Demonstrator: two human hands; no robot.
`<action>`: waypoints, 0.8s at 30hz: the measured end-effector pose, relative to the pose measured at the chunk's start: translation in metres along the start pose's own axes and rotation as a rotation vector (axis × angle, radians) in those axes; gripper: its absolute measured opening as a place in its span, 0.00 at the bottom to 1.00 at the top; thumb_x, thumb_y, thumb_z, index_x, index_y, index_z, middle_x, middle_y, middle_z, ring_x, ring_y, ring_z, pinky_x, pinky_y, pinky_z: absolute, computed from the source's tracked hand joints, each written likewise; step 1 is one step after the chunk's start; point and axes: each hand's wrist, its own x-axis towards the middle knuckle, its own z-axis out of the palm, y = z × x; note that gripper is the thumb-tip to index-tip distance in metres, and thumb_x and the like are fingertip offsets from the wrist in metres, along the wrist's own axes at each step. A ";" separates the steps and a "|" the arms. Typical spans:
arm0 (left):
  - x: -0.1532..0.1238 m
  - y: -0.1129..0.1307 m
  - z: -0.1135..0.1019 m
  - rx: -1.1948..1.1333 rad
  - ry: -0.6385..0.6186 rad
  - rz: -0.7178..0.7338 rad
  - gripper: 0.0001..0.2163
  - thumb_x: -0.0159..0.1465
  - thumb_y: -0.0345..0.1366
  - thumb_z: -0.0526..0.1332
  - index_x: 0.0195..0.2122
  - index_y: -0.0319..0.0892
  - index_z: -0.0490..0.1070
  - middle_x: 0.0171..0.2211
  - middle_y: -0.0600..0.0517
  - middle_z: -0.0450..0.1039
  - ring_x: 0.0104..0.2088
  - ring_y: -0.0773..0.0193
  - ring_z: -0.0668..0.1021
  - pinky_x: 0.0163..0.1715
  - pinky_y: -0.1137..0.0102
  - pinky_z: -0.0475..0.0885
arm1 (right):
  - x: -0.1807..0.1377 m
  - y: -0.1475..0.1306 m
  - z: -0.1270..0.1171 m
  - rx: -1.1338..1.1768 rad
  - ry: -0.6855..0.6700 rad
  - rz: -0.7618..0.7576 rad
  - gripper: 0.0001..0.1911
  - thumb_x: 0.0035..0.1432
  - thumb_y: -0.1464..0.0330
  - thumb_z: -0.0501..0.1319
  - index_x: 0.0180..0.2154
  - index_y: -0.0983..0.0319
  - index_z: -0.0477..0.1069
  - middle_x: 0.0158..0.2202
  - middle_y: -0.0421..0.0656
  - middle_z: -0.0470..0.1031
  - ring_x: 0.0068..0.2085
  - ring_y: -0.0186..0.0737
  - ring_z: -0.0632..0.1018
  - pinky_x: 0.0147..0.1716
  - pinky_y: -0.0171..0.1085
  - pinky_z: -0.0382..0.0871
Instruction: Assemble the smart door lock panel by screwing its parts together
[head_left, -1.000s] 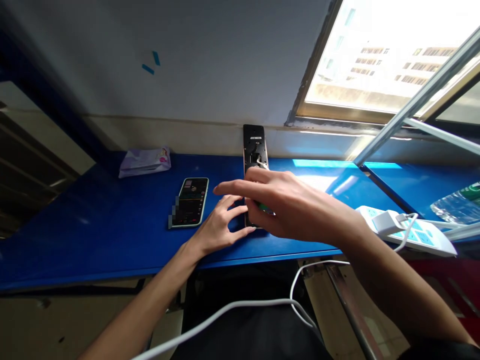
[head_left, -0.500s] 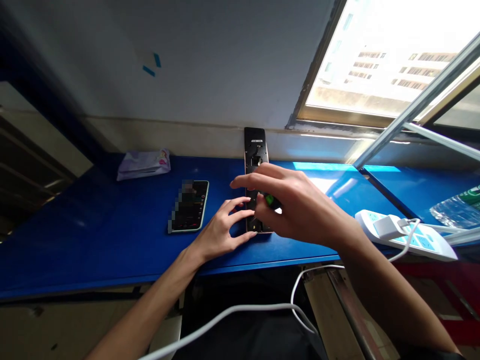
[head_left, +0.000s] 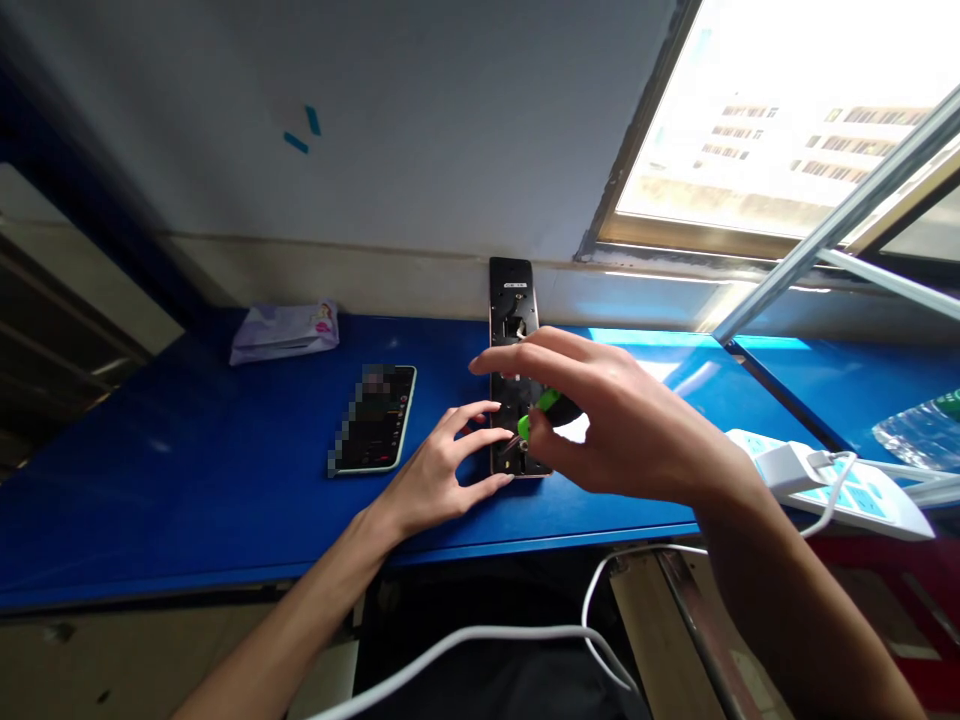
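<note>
A long black opened device (head_left: 513,300) lies on the blue table (head_left: 187,450), its far end against the wall. My left hand (head_left: 439,470) rests with spread fingers on the table, fingertips touching the device's near left edge. My right hand (head_left: 607,420) is closed round a small screwdriver with a green and black handle (head_left: 544,405), its metal tip pointing at the near end of the device.
A phone with a lit screen (head_left: 373,420) lies left of my left hand. A purple packet (head_left: 285,330) sits by the wall. A white power strip with a plugged charger (head_left: 832,478) lies at right; its white cable (head_left: 480,635) loops below the table edge.
My right hand has drawn back a little toward the device's near end, and the green screwdriver handle has come into clear view. My left hand stays almost still.
</note>
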 end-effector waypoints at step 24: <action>0.000 -0.003 0.002 -0.015 -0.021 -0.039 0.20 0.67 0.43 0.71 0.58 0.47 0.76 0.66 0.44 0.69 0.63 0.45 0.76 0.64 0.51 0.76 | 0.000 -0.001 0.005 -0.033 0.022 0.000 0.13 0.73 0.70 0.59 0.53 0.62 0.80 0.40 0.46 0.83 0.35 0.36 0.80 0.34 0.34 0.67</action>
